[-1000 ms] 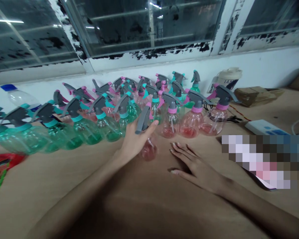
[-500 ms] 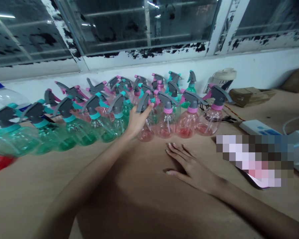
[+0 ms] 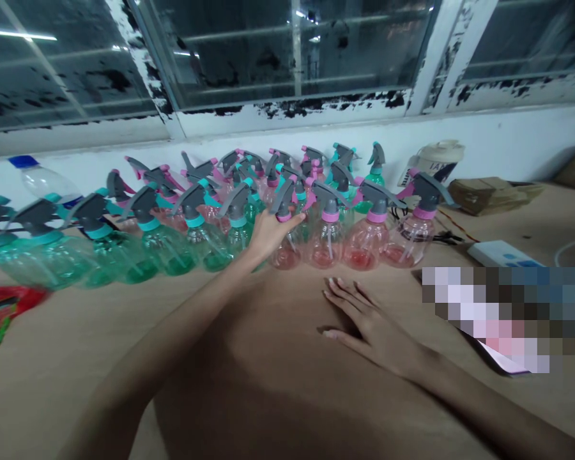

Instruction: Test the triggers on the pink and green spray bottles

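Note:
My left hand [image 3: 268, 235] reaches forward and is closed around the neck of a pink spray bottle [image 3: 285, 246] with a grey trigger head, standing in the front row. To its right stand more pink spray bottles [image 3: 367, 239]. Green spray bottles [image 3: 163, 246] with teal collars fill the row to the left. My right hand [image 3: 367, 319] lies flat on the brown table [image 3: 268, 383], fingers stretched out and holding nothing.
Several more spray bottles crowd the back rows against the white wall under the window. A clear water bottle [image 3: 43, 182] lies at the back left, a white jar [image 3: 436, 160] and brown packets [image 3: 489, 191] at the back right. A red and green bag [image 3: 0, 316] sits at the left edge.
My left hand carried the pink bottle forward from the open table into the front row and still grips it. My right hand has stayed flat.

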`<action>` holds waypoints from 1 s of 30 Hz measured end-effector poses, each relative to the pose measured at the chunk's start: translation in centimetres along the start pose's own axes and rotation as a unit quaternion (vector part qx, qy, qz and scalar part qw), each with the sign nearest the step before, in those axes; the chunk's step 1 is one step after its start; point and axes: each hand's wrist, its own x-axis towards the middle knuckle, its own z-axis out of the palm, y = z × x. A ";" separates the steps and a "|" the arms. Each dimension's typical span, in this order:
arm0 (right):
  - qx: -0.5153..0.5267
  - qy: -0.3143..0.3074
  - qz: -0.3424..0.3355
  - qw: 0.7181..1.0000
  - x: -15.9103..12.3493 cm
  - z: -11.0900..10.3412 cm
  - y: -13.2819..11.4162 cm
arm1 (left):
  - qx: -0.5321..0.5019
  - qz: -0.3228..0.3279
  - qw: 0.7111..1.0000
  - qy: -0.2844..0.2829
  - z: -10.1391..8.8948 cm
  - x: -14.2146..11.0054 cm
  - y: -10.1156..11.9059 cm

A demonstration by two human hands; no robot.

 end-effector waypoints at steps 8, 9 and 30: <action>-0.007 -0.006 -0.003 1.000 0.1 0.2 0.1 | 0.049 -0.008 0.999 0.001 -2.5 -2.5 1.4; -0.010 -0.010 -0.003 1.000 0.1 0.2 0.1 | 0.068 -0.014 0.998 0.002 -3.0 -3.4 1.8; 0.008 0.015 -0.020 1.000 0.2 0.2 0.1 | 0.182 0.049 0.972 -0.141 3.5 -4.6 7.8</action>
